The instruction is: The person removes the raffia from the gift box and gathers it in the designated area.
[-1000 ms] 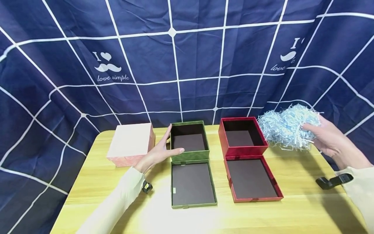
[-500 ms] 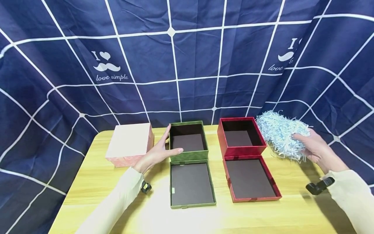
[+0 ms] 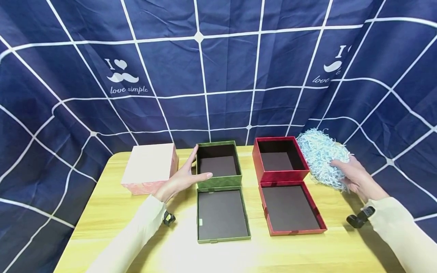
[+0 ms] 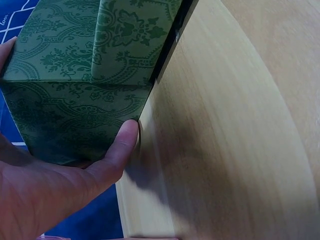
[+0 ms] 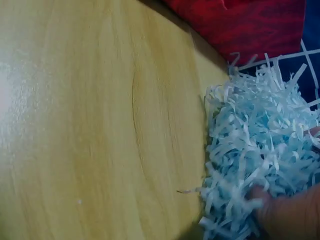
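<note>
Both my hands are busy, well apart. Left hand [image 3: 181, 180] spread along the left side of the green box [image 3: 218, 181], thumb at its near edge, fingers toward the far left corner; a steadying touch with straight fingers, as I read it, rather than a clamp. Right hand [image 3: 356, 176] has hold of the shredded paper [image 3: 321, 155], pale blue, thumb sunk into the strands, most of the other fingers hidden behind. The bundle sits at the far right of the table [image 3: 273, 254], just right of the red box [image 3: 281, 176]; loose strands reach toward that box's wall, contact uncertain, and I cannot tell whether the hand bears any of the weight. Both boxes stand open at the top. Nearer me lie the green lid [image 3: 223, 216] and the red lid [image 3: 290, 208], inner faces up, each before its own box. Pink box [image 3: 148, 163], far left, looks closed. Step in hand, I judge: managing the paper on the right while the left keeps the green box steady. Any next move calls for gathering stray strands before lifting, and clearing the red rim.
</note>
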A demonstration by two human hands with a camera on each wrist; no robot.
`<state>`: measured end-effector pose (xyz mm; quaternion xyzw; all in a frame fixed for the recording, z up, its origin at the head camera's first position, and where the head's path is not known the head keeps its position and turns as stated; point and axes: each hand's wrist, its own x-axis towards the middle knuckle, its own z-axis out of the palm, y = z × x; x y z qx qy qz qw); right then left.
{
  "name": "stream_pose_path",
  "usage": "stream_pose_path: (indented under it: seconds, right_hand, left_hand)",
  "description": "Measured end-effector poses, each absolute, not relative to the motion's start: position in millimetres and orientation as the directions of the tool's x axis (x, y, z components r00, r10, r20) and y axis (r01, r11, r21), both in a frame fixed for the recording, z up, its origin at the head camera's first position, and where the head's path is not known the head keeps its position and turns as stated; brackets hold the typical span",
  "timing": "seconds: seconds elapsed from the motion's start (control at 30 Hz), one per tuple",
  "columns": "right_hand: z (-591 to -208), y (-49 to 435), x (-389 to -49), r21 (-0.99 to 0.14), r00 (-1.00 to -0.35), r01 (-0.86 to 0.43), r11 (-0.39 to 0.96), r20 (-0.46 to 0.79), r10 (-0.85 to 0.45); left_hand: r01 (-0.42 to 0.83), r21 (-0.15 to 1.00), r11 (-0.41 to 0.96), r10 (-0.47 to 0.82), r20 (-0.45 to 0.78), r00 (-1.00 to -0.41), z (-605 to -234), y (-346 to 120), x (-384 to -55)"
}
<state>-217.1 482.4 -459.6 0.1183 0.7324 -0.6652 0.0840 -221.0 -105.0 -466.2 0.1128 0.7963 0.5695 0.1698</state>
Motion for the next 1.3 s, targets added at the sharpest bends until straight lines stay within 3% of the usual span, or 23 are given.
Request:
stream_pose_path:
  seconds: [0.1, 0.2, 0.3, 0.57, 0.77, 0.87, 1.3]
  right_hand:
    - [-455, 479, -217, -0.922, -0.964, 0.265, 0.281, -0.252, 0.081]
    - [-449, 474, -217, -0.811, -0.964, 0.264, 0.522, -0.227, 0.135]
    - [-444, 471, -217, -0.720, -0.953, 0.302, 0.624, -0.241, 0.184]
    - [-438, 471, -218, -0.423, -0.991, 0.135, 0.896, -0.075, 0.114]
    - [-437, 477, -218, -0.242, -0.994, 0.110, 0.964, -0.025, 0.107]
    - [-439, 479, -219, -0.215, -0.994, 0.106, 0.971, 0.006, 0.110]
    - [-444, 485, -228, -0.333, -0.985, 0.156, 0.930, -0.123, 0.122]
  left_hand:
    - [-0.024, 0.945, 0.325, 0.372, -0.151, -0.916, -466, -104, -221]
    - [-0.029, 0.946, 0.321, 0.369, -0.154, -0.916, -466, -104, -222]
    - [-0.029, 0.945, 0.325, 0.367, -0.154, -0.917, -466, -104, -222]
    - [-0.028, 0.945, 0.324, 0.368, -0.154, -0.917, -464, -105, -222]
    - [-0.013, 0.943, 0.332, 0.375, -0.145, -0.916, -464, -104, -222]
    - [-0.013, 0.942, 0.336, 0.369, -0.145, -0.918, -462, -104, -222]
    - [-0.044, 0.948, 0.315, 0.335, -0.154, -0.930, -463, -105, -219]
